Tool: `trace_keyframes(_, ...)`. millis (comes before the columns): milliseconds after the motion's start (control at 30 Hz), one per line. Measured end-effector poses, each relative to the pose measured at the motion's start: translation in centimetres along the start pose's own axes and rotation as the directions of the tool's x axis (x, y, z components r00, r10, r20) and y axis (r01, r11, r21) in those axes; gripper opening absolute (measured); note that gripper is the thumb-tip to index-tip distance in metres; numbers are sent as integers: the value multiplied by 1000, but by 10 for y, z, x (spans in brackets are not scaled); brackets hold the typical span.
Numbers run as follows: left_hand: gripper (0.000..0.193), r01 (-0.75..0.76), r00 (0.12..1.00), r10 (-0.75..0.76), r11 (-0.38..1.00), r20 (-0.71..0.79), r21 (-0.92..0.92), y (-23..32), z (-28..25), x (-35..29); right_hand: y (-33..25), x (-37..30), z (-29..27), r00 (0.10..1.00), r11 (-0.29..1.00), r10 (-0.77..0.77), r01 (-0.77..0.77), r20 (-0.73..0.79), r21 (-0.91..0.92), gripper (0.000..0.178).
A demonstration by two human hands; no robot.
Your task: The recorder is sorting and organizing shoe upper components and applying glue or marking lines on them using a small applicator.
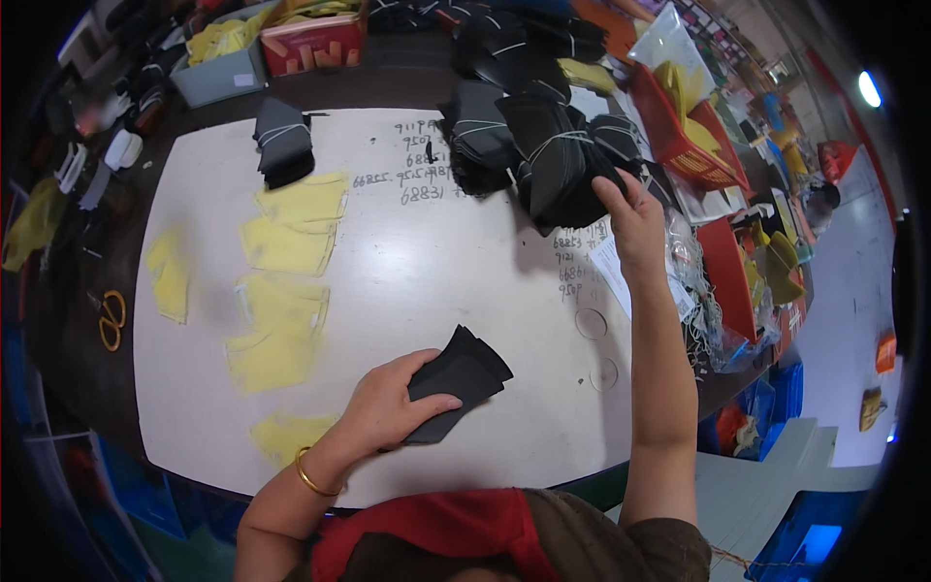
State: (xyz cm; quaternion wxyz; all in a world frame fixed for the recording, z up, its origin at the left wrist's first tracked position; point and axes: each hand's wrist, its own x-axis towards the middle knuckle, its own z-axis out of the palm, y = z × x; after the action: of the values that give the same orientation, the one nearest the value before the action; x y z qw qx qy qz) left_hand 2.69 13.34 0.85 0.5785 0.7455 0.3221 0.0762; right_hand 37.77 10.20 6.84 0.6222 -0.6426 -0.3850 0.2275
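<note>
Our left hand (388, 403) clasps a small stack of matte black pieces (465, 376), their corners staggered, which juts up and right from between thumb and fingers over the smooth white board (417, 262). Our right hand (635, 218) touches the right edge of a thick, pale-banded black bundle (562, 179); we cannot tell whether it grips. At left, flat, curved yellow pieces (288, 242) lie in a column.

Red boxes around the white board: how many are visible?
3. One red box is at the far left, beside a grey box; another is beyond the right hand; the third, nearer, is right of that forearm. Others may be hidden.
</note>
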Motion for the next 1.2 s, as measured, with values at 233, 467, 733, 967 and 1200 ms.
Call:
trace_keyframes(233, 69, 19, 1000, -18, 998, 25, -62, -3, 2, -1, -12, -34, 1, 991, 991, 130, -130, -16, -27, 35)
trace_keyframes(467, 70, 29, 998, -28, 999, 54, -24, 2, -3, -3, -9, -44, 10, 990, 990, 143, -143, 4, 2, 35)
trace_keyframes(733, 68, 9, 999, -7, 1000, 46, -27, 1, -2, -3, -9, -47, 16, 985, 985, 167, -169, -46, -26, 34)
trace_keyframes(967, 68, 11, 998, -8, 999, 60, -49, 0, -2, -2, -4, -52, 16, 986, 986, 165, -165, -3, 20, 34)
trace_keyframes(1200, 67, -33, 997, 40, 994, 65, -104, -1, -4, -4, 40, -63, 30, 929, 893, 299, -192, 220, -407, 29)
